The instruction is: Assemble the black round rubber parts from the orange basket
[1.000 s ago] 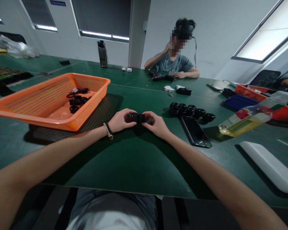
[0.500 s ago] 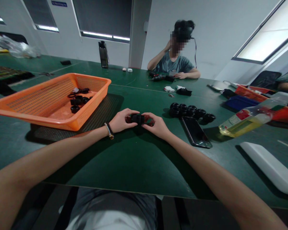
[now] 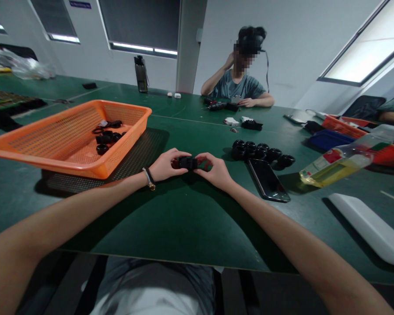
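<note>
Barely shifted since a second ago: left hand (image 3: 166,166) and right hand (image 3: 215,171) pinched shut on the small black cylindrical plastic part (image 3: 188,163), just above the green table (image 3: 184,218). Best gripped firmly, both ends aligned, twisted evenly.

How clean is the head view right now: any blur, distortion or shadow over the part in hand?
Head view: wide-angle bending at the edges; the black part between left hand and right hand is dark, detail lost; soft shadows on the green table; window overexposed.
</note>
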The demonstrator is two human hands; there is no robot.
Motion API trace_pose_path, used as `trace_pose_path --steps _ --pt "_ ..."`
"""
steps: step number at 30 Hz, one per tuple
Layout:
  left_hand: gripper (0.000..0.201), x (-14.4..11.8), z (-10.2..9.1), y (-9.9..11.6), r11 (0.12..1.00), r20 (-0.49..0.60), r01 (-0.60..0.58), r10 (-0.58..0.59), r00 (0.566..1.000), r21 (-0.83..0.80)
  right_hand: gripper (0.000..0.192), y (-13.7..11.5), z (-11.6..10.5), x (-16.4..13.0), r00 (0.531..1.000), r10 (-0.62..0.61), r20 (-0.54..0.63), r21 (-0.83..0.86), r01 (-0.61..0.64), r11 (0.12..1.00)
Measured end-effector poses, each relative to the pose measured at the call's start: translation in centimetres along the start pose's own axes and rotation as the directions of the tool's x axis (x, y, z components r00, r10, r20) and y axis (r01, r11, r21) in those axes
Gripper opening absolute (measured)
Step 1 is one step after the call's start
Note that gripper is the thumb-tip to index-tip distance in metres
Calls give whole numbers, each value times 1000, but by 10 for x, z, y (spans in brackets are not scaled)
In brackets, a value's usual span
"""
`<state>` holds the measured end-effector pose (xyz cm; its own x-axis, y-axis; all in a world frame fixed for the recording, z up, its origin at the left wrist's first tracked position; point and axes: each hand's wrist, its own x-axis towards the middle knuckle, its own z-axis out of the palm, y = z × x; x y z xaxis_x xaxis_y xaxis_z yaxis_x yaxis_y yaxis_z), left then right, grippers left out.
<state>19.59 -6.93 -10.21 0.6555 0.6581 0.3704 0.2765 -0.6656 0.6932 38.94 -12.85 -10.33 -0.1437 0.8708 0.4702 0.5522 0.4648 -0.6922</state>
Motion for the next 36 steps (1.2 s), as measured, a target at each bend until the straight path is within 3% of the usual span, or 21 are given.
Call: trace_pose_path --steps 18,24,30,36 --pt "42 -1 0 1 999 -15 -20 20 1000 43 26 3 -1 1 1000 27 -4 -17 -27 999" --pt "53 0 0 -2 1000 -35 -9 10 999 17 28 4 -1 0 999 31 -5 -34 -32 999" --pt "41 0 -1 -2 1000 -26 -1 1 1000 12 29 6 -2 1 998 -57 -10 -74 56 996" --pt "38 1 -1 -1 1000 -4 -2 2 1000 0 28 6 -2 0 998 -62 -16 -74 60 995"
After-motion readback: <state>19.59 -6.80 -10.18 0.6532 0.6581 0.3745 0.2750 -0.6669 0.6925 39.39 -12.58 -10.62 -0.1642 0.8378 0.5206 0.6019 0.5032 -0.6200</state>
